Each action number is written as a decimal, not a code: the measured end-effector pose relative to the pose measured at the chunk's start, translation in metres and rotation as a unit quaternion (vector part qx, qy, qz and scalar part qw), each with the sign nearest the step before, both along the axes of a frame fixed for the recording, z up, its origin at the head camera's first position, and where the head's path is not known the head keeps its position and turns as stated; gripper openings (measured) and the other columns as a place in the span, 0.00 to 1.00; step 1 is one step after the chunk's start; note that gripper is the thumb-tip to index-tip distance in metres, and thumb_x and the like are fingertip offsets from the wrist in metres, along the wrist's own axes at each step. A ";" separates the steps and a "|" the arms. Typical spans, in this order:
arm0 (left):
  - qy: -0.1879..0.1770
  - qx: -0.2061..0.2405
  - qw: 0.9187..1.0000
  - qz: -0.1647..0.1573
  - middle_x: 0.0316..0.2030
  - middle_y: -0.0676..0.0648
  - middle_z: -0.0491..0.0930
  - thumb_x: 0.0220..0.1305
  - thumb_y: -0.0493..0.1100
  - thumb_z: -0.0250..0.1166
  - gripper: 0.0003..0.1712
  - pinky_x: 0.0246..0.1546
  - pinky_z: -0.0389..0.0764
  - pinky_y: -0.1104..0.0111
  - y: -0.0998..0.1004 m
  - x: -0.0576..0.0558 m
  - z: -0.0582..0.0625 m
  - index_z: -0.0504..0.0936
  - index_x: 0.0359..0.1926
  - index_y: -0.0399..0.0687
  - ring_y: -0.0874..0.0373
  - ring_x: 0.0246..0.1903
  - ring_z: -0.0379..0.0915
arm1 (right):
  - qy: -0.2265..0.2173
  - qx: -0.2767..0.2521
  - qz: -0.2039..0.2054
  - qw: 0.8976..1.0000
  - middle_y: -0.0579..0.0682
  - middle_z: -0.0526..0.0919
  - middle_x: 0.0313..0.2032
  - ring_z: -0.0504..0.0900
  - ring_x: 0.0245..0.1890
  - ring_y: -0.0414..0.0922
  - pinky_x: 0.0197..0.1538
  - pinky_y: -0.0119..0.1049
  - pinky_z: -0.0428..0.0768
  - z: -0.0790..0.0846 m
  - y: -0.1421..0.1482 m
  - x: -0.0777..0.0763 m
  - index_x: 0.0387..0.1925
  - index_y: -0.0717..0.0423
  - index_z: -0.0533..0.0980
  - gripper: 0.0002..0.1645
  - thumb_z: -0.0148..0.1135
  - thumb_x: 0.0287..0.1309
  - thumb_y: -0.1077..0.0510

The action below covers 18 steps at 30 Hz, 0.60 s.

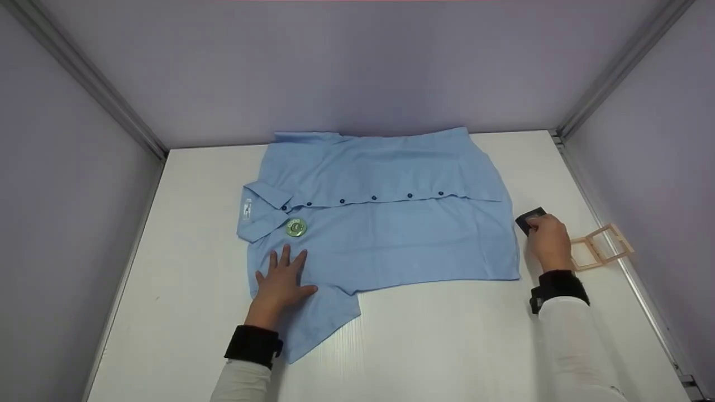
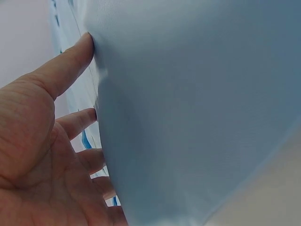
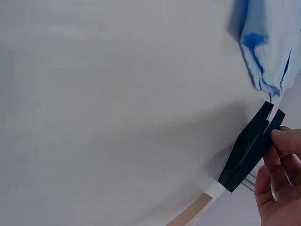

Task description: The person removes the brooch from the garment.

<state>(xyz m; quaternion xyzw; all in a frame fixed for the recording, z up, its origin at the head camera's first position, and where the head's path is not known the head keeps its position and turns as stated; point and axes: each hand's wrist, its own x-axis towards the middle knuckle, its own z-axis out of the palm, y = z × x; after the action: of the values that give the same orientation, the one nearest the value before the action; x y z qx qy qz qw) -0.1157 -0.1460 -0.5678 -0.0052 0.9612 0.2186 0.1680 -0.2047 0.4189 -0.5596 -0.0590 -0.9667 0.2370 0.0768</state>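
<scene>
A light blue short-sleeved shirt [image 1: 402, 240] lies spread on the white table, collar to the left, its dark buttons in a row across the middle. My left hand [image 1: 279, 285] rests on it with fingers spread, near the lower sleeve. Just beyond those fingertips, below the collar, sits a round green badge [image 1: 296, 227]. In the left wrist view the fingertips of my left hand [image 2: 42, 155] touch the cloth. Off the shirt's hem, my right hand [image 1: 550, 243] pinches a small black folding case [image 3: 249, 146], two flat leaves slightly parted at one end.
A light wooden double frame [image 1: 600, 248], hinged in the middle, lies opened beside my right hand at the table's right edge. Grey panels [image 1: 357, 67] enclose the back and both sides of the table [image 1: 435, 335].
</scene>
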 end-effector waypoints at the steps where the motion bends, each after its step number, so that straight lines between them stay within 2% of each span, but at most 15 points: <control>1: 0.000 -0.001 1.000 0.000 0.75 0.34 0.44 0.54 0.56 0.73 0.51 0.59 0.41 0.26 0.000 0.000 0.000 0.60 0.75 0.50 0.31 0.72 0.30 | -0.006 0.008 0.003 1.000 0.72 0.77 0.47 0.75 0.50 0.70 0.51 0.61 0.73 0.001 -0.001 0.000 0.48 0.72 0.80 0.16 0.54 0.60 0.73; 6: -0.004 -0.005 1.000 0.000 0.75 0.35 0.44 0.54 0.57 0.73 0.51 0.59 0.41 0.26 0.000 0.000 0.000 0.60 0.75 0.50 0.31 0.72 0.30 | -0.037 0.033 0.018 0.999 0.73 0.77 0.50 0.74 0.51 0.71 0.52 0.61 0.73 0.005 -0.003 0.001 0.48 0.71 0.80 0.17 0.53 0.59 0.73; 11: -0.005 -0.005 1.000 -0.001 0.75 0.35 0.43 0.54 0.57 0.73 0.52 0.59 0.41 0.26 0.000 0.000 0.000 0.59 0.75 0.50 0.31 0.72 0.30 | -0.061 0.030 0.026 0.997 0.73 0.75 0.52 0.72 0.54 0.72 0.55 0.62 0.71 0.007 -0.005 0.001 0.49 0.72 0.79 0.17 0.53 0.60 0.73; 18: -0.008 -0.002 1.000 0.004 0.75 0.35 0.42 0.54 0.57 0.73 0.52 0.59 0.39 0.27 0.001 0.000 0.002 0.59 0.75 0.50 0.31 0.72 0.29 | -0.073 0.032 0.032 0.996 0.75 0.74 0.51 0.71 0.54 0.72 0.56 0.62 0.69 0.011 -0.006 0.000 0.49 0.74 0.78 0.17 0.52 0.59 0.73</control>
<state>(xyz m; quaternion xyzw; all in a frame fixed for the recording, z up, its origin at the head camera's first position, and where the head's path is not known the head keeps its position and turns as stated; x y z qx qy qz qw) -0.1159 -0.1447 -0.5653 -0.0107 0.9603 0.2175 0.1746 -0.2047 0.4126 -0.5488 -0.0430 -0.9782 0.2031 0.0005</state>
